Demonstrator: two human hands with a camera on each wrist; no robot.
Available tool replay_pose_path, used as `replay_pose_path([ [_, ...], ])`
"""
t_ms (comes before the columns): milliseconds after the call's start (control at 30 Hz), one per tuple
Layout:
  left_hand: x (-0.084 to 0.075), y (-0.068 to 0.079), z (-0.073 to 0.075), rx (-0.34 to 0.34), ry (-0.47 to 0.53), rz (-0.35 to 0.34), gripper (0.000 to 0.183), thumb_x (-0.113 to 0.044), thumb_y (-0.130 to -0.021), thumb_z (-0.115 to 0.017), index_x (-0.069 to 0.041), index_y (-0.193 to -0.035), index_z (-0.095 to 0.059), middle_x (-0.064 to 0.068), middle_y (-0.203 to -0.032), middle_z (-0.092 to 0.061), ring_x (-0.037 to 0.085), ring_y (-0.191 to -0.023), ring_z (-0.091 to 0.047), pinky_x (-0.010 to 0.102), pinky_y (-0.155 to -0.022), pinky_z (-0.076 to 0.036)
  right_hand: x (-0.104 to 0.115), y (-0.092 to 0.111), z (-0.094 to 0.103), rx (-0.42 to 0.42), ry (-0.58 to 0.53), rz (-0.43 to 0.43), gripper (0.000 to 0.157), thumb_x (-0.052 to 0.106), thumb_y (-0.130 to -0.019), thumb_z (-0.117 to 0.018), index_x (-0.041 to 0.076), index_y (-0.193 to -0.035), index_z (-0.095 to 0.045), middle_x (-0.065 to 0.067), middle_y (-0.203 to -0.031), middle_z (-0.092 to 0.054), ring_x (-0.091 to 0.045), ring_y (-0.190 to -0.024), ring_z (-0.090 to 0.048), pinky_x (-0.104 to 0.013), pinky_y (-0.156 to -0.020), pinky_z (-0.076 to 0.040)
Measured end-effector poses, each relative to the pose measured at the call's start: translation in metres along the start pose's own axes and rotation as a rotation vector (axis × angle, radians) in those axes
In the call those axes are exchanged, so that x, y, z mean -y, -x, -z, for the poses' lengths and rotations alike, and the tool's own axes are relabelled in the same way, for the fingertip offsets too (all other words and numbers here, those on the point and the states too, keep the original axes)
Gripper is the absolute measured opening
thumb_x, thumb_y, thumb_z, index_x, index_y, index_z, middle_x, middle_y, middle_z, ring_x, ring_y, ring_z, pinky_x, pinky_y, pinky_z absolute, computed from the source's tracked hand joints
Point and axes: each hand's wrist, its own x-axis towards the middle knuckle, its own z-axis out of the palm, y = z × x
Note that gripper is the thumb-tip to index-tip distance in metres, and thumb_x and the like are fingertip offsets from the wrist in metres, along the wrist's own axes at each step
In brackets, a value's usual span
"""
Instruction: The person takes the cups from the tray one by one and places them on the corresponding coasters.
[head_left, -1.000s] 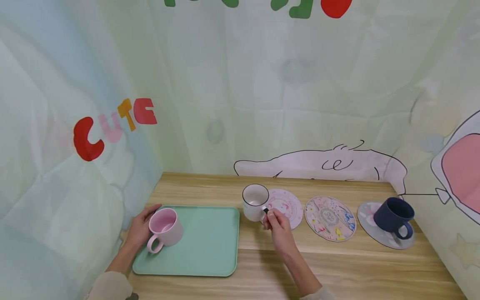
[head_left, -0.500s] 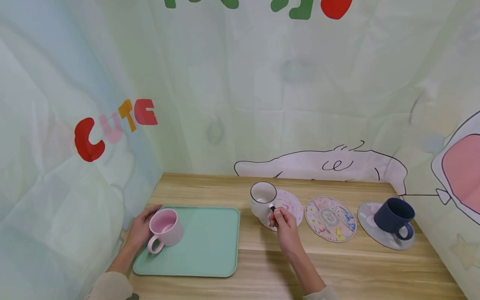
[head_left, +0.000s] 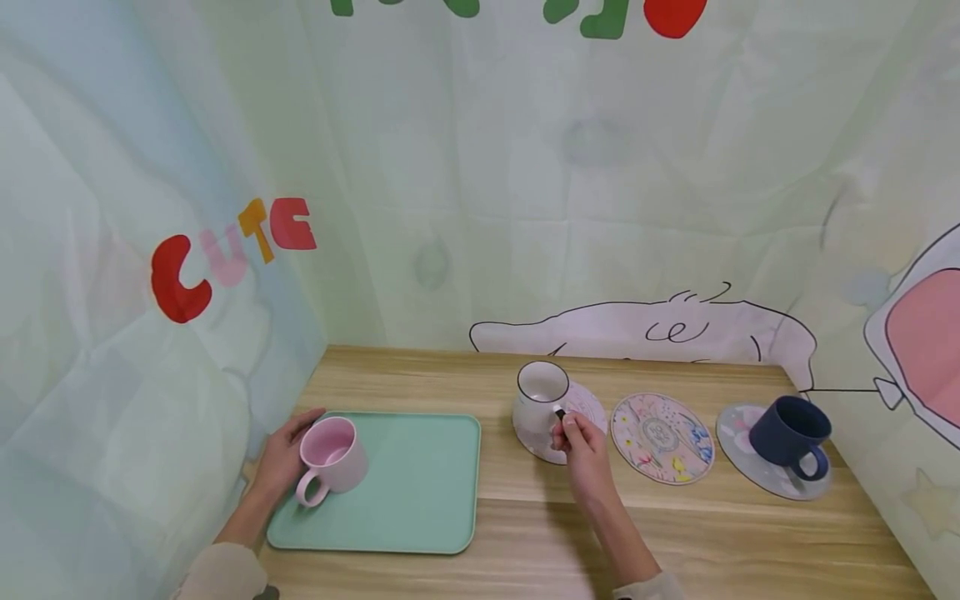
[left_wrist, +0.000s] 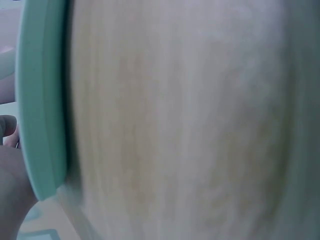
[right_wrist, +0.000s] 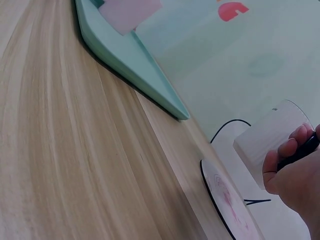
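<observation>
Presently, you are working with your right hand (head_left: pixel 585 454); its grip is pinching the dark handle (head_left: pixel 560 413) of one white mug (head_left: pixel 542 402), dark-rimmed.

Mug, white: occupying a place right of centre in the head frame, lying to the upper left of your grip; long axis running roughly upright, handle pointing lower right into your fingers.

Governing relation: mug base to round pink coaster (head_left: pixel 587 408). The base is hanging above the coaster, the right wrist frame showing a gap between. Coaster surface is showing to the mug's right and below it; by judgement, the mug is standing somewhat left of centre over it.

Right arm, nearer: slanting from the lower edge up and leftward, the hand meeting the mug from its handle side.

Left hand (head_left: pixel 281 457): resting at the left rim of the green tray (head_left: pixel 420 492), lower left, just beside a pink mug (head_left: pixel 341 462). That mug is partly hiding its fingers; whether they are spreading or curling, one cannot tell.
</observation>
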Motion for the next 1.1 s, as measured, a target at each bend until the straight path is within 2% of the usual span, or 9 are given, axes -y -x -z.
replay_pose_path([
  [333,-0.002,0.000,0.000,-0.025,-0.014,-0.015,0.043,-0.010,-0.114,-0.045,0.001,-0.155,-0.048,0.025,-0.158,-0.049,0.039,-0.145,-0.044,0.000,-0.097,-0.034,0.005,-0.002,0.013,-0.029,-0.024,-0.022,0.025,0.006,-0.114,-0.039,-0.005,-0.096,-0.053,-0.006,-0.090,-0.054,-0.016,-0.082,-0.052,-0.025,-0.078,-0.051],
  [433,-0.002,-0.001,0.000,-0.030,-0.018,-0.021,0.043,-0.011,-0.114,-0.046,0.001,-0.155,-0.049,0.025,-0.158,-0.050,0.035,-0.144,-0.046,0.000,-0.097,-0.034,0.006,-0.003,0.017,-0.039,-0.034,-0.023,0.025,0.006,-0.114,-0.039,-0.005,-0.096,-0.052,-0.007,-0.090,-0.054,-0.016,-0.082,-0.052,-0.025,-0.077,-0.051],
  [600,0.000,0.000,0.000,-0.032,-0.012,-0.031,0.043,-0.010,-0.113,-0.046,0.002,-0.154,-0.050,0.025,-0.157,-0.050,0.013,-0.136,-0.050,0.000,-0.098,-0.035,0.008,-0.003,0.023,-0.056,-0.041,-0.029,0.026,0.007,-0.114,-0.039,-0.005,-0.096,-0.052,-0.006,-0.090,-0.054,-0.016,-0.081,-0.052,-0.024,-0.077,-0.050],
  [733,0.001,0.000,0.001,-0.035,-0.004,-0.040,0.042,-0.010,-0.113,-0.047,0.002,-0.154,-0.050,0.026,-0.157,-0.050,-0.010,-0.122,-0.046,0.000,-0.097,-0.036,0.007,-0.004,0.028,-0.078,-0.040,-0.036,0.026,0.007,-0.115,-0.038,-0.007,-0.097,-0.052,-0.007,-0.089,-0.054,-0.017,-0.082,-0.052,-0.025,-0.078,-0.051],
  [800,0.001,0.000,0.000,-0.035,-0.002,-0.037,0.042,-0.010,-0.113,-0.047,0.002,-0.154,-0.050,0.026,-0.156,-0.050,-0.014,-0.118,-0.044,0.000,-0.097,-0.036,0.007,-0.005,0.031,-0.087,-0.039,-0.045,0.027,0.008,-0.115,-0.038,-0.006,-0.097,-0.052,-0.007,-0.090,-0.054,-0.017,-0.083,-0.052,-0.026,-0.078,-0.051],
  [867,0.001,0.000,0.000,-0.035,-0.002,-0.028,0.042,-0.010,-0.113,-0.047,0.002,-0.154,-0.050,0.025,-0.157,-0.050,-0.005,-0.125,-0.050,0.000,-0.096,-0.036,0.008,-0.005,0.035,-0.092,-0.031,-0.058,0.027,0.009,-0.115,-0.038,-0.005,-0.099,-0.053,-0.007,-0.092,-0.054,-0.018,-0.085,-0.052,-0.026,-0.079,-0.051],
  [933,0.001,0.000,0.000,-0.033,-0.006,-0.020,0.043,-0.010,-0.113,-0.046,0.002,-0.154,-0.050,0.025,-0.157,-0.050,0.012,-0.135,-0.053,0.000,-0.096,-0.035,0.009,-0.006,0.037,-0.094,-0.026,-0.067,0.026,0.010,-0.115,-0.037,-0.004,-0.100,-0.053,-0.007,-0.093,-0.054,-0.018,-0.086,-0.052,-0.026,-0.080,-0.051],
  [1033,0.001,-0.001,0.000,-0.026,-0.011,-0.010,0.043,-0.009,-0.114,-0.045,0.002,-0.155,-0.048,0.026,-0.158,-0.048,0.037,-0.145,-0.046,0.000,-0.096,-0.035,0.011,-0.006,0.041,-0.102,-0.024,-0.073,0.026,0.011,-0.116,-0.037,-0.005,-0.102,-0.053,-0.006,-0.094,-0.055,-0.018,-0.086,-0.052,-0.026,-0.081,-0.051],
  [1100,0.002,-0.001,0.000,-0.022,-0.011,-0.011,0.043,-0.008,-0.114,-0.045,0.002,-0.155,-0.048,0.026,-0.159,-0.047,0.039,-0.146,-0.045,-0.001,-0.096,-0.034,0.012,-0.006,0.043,-0.104,-0.031,-0.070,0.026,0.010,-0.116,-0.037,-0.007,-0.103,-0.052,-0.006,-0.094,-0.055,-0.017,-0.086,-0.052,-0.026,-0.081,-0.051],
])
